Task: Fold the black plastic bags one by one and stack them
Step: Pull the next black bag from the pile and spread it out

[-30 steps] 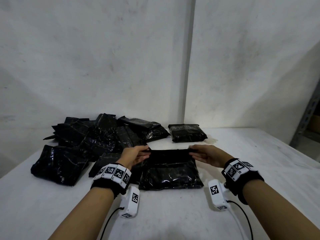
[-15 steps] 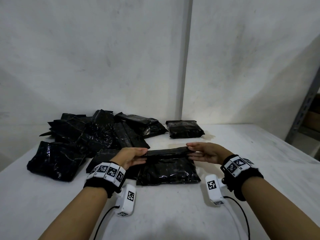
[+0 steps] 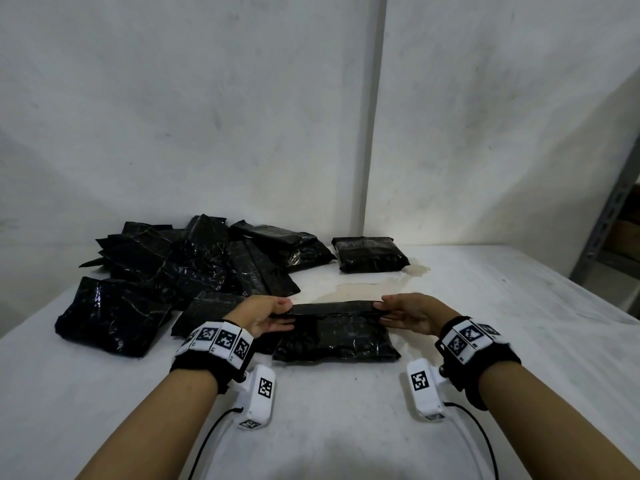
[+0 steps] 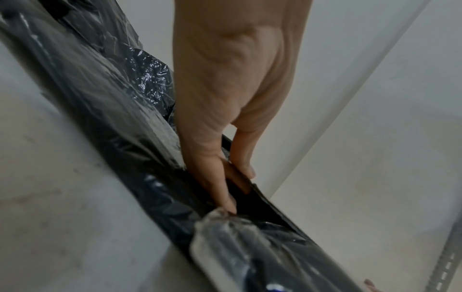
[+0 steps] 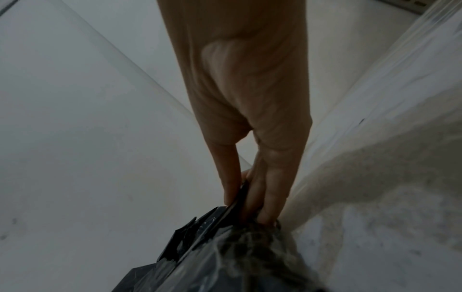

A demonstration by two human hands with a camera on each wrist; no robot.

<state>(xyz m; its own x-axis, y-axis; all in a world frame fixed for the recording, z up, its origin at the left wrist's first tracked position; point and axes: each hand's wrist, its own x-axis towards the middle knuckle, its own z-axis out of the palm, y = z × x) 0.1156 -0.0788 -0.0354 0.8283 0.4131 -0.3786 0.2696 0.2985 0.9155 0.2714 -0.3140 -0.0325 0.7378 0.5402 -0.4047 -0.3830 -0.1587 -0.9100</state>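
On the white table, the left hand and the right hand each pinch an end of the far flap of a black bag, thumb above and fingers beneath. A loose heap of bags lies behind to the left, and one folded bag sits apart near the wall.

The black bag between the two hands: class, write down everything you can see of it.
The black bag is a glossy, crinkled plastic packet, roughly rectangular and puffed, lying flat on the white table in front of the person. Its far edge is a flat flap, lifted slightly. The left hand pinches that flap at its left end and the right hand at its right end, thumb on one face, fingers on the other. On its left it lies against another black bag.
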